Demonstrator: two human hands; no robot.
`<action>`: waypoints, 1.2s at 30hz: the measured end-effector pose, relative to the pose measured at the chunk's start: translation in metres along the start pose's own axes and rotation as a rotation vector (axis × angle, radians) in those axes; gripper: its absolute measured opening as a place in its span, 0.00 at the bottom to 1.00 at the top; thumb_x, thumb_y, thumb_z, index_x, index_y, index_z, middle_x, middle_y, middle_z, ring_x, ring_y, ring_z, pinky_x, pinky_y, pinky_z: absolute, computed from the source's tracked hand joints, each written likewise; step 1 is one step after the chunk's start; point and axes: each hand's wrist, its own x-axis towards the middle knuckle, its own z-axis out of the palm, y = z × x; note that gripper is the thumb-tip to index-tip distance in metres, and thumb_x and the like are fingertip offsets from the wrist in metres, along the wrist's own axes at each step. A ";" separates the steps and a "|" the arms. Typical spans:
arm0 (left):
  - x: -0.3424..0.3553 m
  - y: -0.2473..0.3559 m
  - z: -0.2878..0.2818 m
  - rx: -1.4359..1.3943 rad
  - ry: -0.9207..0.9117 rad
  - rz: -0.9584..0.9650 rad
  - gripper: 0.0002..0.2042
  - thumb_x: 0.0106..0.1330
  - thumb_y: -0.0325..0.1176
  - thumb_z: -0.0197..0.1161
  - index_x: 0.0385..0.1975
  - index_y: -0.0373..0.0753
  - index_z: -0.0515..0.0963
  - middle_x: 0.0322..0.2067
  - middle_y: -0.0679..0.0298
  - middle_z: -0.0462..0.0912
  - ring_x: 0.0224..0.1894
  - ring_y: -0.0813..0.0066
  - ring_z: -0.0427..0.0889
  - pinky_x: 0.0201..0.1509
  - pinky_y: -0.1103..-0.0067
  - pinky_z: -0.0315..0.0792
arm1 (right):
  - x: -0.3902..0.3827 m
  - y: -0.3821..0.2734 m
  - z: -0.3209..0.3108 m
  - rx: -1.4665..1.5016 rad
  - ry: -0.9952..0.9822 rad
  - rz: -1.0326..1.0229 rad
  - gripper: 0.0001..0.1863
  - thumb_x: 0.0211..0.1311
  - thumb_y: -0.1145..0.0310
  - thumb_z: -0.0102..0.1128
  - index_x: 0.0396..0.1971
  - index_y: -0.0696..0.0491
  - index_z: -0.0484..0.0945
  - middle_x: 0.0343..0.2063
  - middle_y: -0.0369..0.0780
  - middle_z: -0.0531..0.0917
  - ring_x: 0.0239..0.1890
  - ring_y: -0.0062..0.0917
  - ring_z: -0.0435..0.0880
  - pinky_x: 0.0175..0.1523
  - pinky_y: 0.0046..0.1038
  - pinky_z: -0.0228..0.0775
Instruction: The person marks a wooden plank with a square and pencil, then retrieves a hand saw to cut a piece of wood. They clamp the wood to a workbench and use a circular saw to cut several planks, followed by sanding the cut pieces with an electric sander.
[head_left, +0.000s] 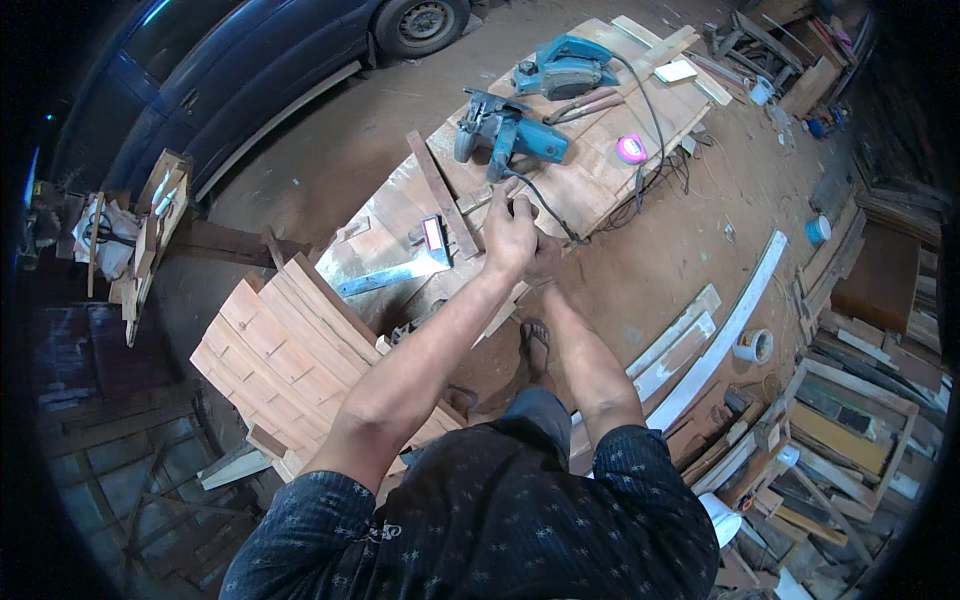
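Observation:
Over the near edge of the wooden workbench (590,165), my two hands are together. My left hand (511,232) is closed, its fingers curled; whatever they hold, if anything, is too small to make out. Partly behind it and in shade is my right hand (543,258), its fingers hidden. Just beyond them lies a teal circular saw (535,141), its black cord (550,208) running close past my hands. To their left, a try square (395,272) with a metal blade rests on the bench, beside a dark wood strip (440,190).
A teal electric planer (565,72), pliers-like long-handled tool (585,106) and pink tape measure (631,149) sit farther along the bench. Jointed wooden boards (280,350) stand at left. Long pale strips (725,320), a paint bucket (755,345) and scrap wood lie right. A blue vehicle (230,90) is behind.

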 end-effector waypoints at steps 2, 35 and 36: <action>-0.005 0.003 -0.003 -0.004 0.048 0.064 0.18 0.77 0.34 0.50 0.61 0.34 0.71 0.28 0.68 0.76 0.29 0.82 0.72 0.34 0.82 0.69 | 0.011 -0.018 0.006 0.090 -0.071 0.013 0.18 0.56 0.57 0.68 0.24 0.57 0.74 0.14 0.39 0.76 0.17 0.20 0.69 0.26 0.30 0.65; -0.010 -0.015 0.031 0.061 0.296 -0.009 0.21 0.72 0.44 0.54 0.51 0.31 0.81 0.49 0.44 0.84 0.54 0.52 0.82 0.59 0.66 0.72 | 0.073 0.051 -0.074 0.047 -1.332 0.380 0.21 0.74 0.55 0.45 0.54 0.56 0.74 0.41 0.44 0.82 0.44 0.32 0.82 0.44 0.35 0.77; -0.013 -0.024 0.031 0.057 0.355 0.006 0.22 0.72 0.46 0.56 0.50 0.31 0.81 0.46 0.46 0.85 0.51 0.55 0.83 0.58 0.67 0.73 | 0.076 0.040 -0.077 0.060 -1.429 0.367 0.21 0.74 0.57 0.46 0.55 0.56 0.74 0.44 0.45 0.81 0.47 0.33 0.81 0.48 0.35 0.76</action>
